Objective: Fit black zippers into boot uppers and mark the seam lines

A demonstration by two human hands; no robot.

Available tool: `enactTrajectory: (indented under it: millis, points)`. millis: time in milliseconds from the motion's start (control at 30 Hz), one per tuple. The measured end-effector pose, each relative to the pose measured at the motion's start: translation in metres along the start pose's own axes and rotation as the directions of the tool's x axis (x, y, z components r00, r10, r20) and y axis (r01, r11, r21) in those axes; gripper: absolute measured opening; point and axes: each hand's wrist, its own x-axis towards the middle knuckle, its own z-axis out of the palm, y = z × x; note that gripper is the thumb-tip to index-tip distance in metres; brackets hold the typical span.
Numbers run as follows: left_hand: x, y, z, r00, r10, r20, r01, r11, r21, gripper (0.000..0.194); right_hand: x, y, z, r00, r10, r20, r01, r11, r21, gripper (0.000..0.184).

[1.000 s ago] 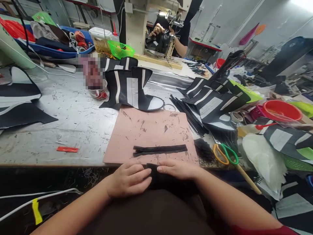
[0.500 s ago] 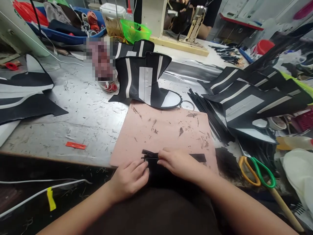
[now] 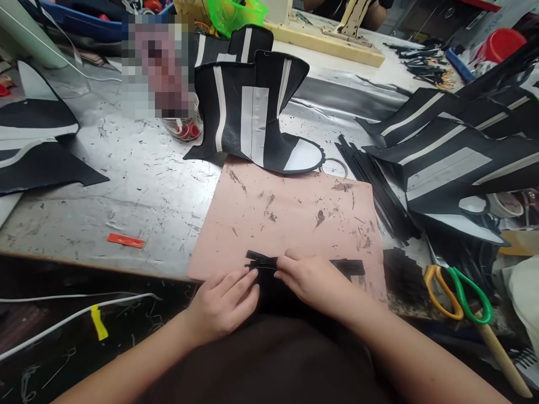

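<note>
A black zipper (image 3: 349,266) lies along the near edge of a pink, scuffed cutting mat (image 3: 290,213). My right hand (image 3: 314,279) lies over the zipper's middle, fingers together and pressing down on it. My left hand (image 3: 223,303) rests at the table's front edge, fingertips touching a black piece of material (image 3: 273,294) that sits between both hands just under the zipper's left end. Behind the mat stands a black boot upper with white stripes (image 3: 252,112).
Stacks of black-and-white boot pieces (image 3: 446,157) and thin black strips (image 3: 379,185) lie at the right. Scissors with orange and green handles (image 3: 458,292) sit near the right front edge. More black pieces (image 3: 37,146) lie at the left, beside a small red tag (image 3: 125,240).
Both hands moved forward from the table's edge onto the zipper; my right hand now covers its middle. The view has tilted down and closer to the mat.
</note>
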Motion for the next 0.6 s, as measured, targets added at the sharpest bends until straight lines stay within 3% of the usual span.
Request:
enactTrajectory:
  millis: [333,433,600]
  points:
    - [0.0049,-0.0009,-0.0022,0.996,0.010,0.084,-0.012,1.000,0.024,0.017,-0.0006,-0.0002,0.0042,0.999,-0.001,-0.037,0.000,1.000,-0.024,0.019]
    - [0.0040,0.0005,-0.0019,0.991,-0.001,0.134,-0.008,0.997,0.072,0.022,-0.0046,0.0032,0.0044,0.996,0.047,-0.074,-0.047,0.999,0.012,0.019]
    - [-0.0003,0.0050,0.0014,0.990,-0.059,0.126,0.044,0.992,0.119,0.020,-0.0087,0.0079,0.0016,0.988,0.119,-0.098,-0.109,0.989,0.095,0.016]
